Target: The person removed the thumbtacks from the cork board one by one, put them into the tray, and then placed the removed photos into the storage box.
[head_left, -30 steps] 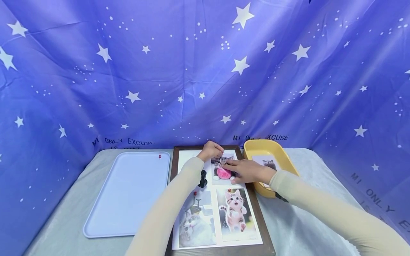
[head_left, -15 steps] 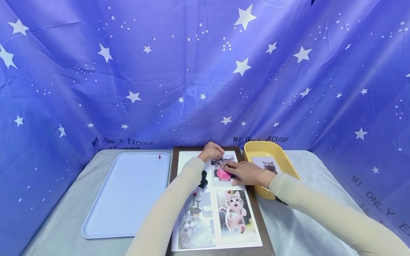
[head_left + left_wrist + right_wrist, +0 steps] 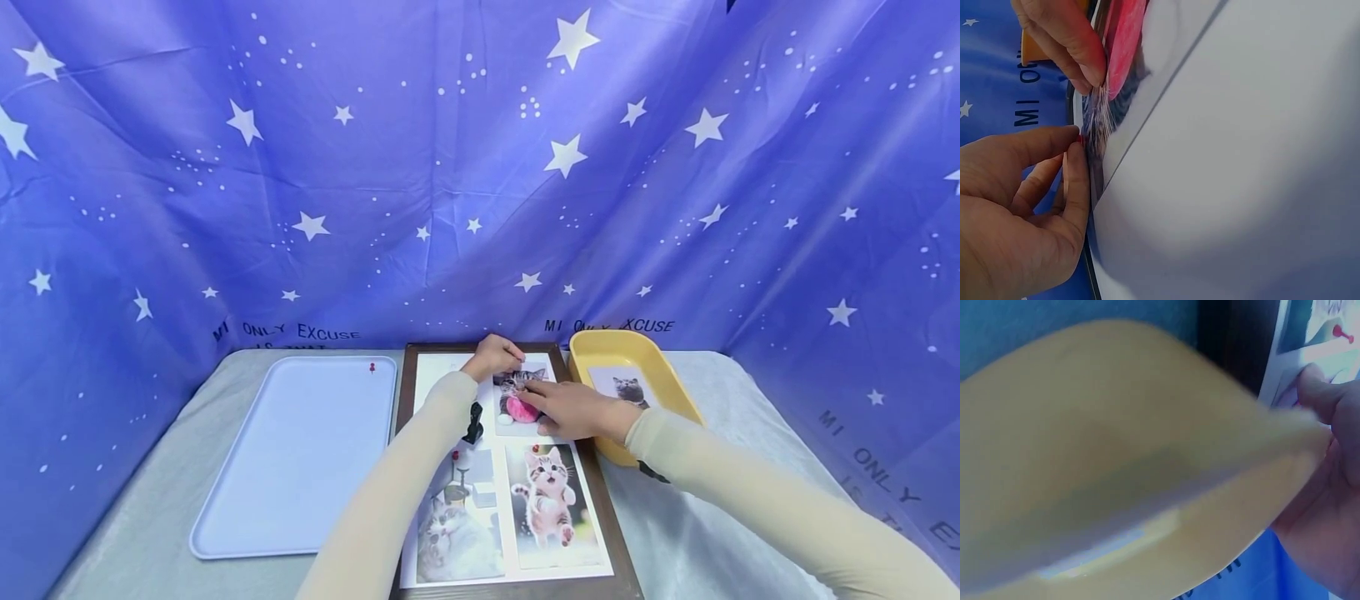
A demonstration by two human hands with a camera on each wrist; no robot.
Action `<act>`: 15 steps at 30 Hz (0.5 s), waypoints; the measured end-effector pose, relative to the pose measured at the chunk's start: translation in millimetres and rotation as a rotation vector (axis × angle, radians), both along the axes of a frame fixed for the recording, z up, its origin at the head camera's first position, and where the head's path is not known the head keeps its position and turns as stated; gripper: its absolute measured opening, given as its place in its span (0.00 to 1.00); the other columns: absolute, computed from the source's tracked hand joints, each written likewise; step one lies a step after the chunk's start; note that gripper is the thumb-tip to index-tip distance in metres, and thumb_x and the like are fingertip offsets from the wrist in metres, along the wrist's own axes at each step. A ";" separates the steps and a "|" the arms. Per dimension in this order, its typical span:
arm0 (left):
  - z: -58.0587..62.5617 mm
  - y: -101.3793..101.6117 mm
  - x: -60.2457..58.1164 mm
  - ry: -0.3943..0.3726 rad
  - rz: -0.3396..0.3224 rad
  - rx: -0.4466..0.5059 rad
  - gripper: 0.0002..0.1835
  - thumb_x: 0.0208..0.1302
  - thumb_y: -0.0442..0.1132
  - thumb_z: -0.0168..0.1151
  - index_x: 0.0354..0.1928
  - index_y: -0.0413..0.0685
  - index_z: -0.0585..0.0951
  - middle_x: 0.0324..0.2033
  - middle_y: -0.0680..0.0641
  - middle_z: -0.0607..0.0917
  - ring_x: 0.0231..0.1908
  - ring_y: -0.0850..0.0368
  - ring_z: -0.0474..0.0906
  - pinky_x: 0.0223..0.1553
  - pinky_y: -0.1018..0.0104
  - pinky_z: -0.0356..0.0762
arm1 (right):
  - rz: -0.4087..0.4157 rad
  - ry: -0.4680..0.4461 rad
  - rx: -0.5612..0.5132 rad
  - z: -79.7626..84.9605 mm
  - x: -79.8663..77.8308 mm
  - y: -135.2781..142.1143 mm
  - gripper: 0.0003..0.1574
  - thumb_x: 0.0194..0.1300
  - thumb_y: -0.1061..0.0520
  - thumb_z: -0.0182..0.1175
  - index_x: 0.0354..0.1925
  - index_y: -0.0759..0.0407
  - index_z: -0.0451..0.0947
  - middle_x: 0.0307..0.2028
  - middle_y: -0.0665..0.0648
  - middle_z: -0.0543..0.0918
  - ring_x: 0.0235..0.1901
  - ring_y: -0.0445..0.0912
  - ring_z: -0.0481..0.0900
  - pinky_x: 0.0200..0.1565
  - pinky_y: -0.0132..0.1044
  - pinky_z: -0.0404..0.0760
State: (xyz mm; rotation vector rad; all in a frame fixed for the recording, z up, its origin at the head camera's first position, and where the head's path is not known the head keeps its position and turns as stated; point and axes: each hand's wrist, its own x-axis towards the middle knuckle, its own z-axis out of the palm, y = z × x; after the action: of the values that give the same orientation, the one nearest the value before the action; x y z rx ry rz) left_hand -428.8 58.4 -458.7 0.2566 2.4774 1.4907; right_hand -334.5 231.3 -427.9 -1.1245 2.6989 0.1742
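Note:
My left hand (image 3: 497,357) is at the top of a kitten photo with a pink shape (image 3: 519,408). Its thumb and index finger pinch a red push pin (image 3: 1080,139) at the photo's upper edge, as the left wrist view shows. My right hand (image 3: 576,408) rests on the same photo, its extended fingers touching it just below the pin. The photo lies on a white board in a dark brown wooden frame (image 3: 609,500). Below are a jumping kitten photo (image 3: 549,508) and a white cat photo (image 3: 459,542), each with a red push pin at its top.
A yellow bin (image 3: 618,343) stands right of the frame, with a grey kitten photo (image 3: 609,380) inside; my right wrist passes over it. To the left lies a light blue tray (image 3: 300,467) with one red push pin (image 3: 372,367). A starry blue curtain (image 3: 427,167) hangs behind.
Both hands stay at the top photo, the left still pinching at its upper edge. My right hand has shifted very slightly; otherwise little differs.

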 end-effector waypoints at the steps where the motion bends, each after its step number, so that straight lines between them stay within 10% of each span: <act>1: -0.4 0.0 -0.3 0.004 -0.001 -0.007 0.09 0.57 0.27 0.69 0.41 0.37 0.90 0.39 0.40 0.91 0.28 0.63 0.77 0.31 0.76 0.79 | -0.011 -0.009 -0.001 -0.8 1.0 -1.3 0.40 0.74 0.50 0.59 0.76 0.62 0.60 0.76 0.68 0.62 0.73 0.62 0.65 0.69 0.57 0.72; 15: -0.3 1.8 0.1 0.016 0.003 -0.045 0.08 0.58 0.28 0.69 0.39 0.38 0.89 0.40 0.42 0.90 0.30 0.61 0.74 0.27 0.76 0.72 | -0.095 -0.046 0.041 -11.6 11.6 -7.8 0.38 0.81 0.49 0.46 0.78 0.66 0.52 0.79 0.70 0.52 0.78 0.65 0.51 0.74 0.61 0.63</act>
State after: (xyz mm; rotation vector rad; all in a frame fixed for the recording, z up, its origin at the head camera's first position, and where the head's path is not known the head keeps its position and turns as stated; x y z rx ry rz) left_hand -428.7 60.1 -459.1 0.2573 2.5216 1.4378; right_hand -322.9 223.4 -439.5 -0.9748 2.6877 0.1857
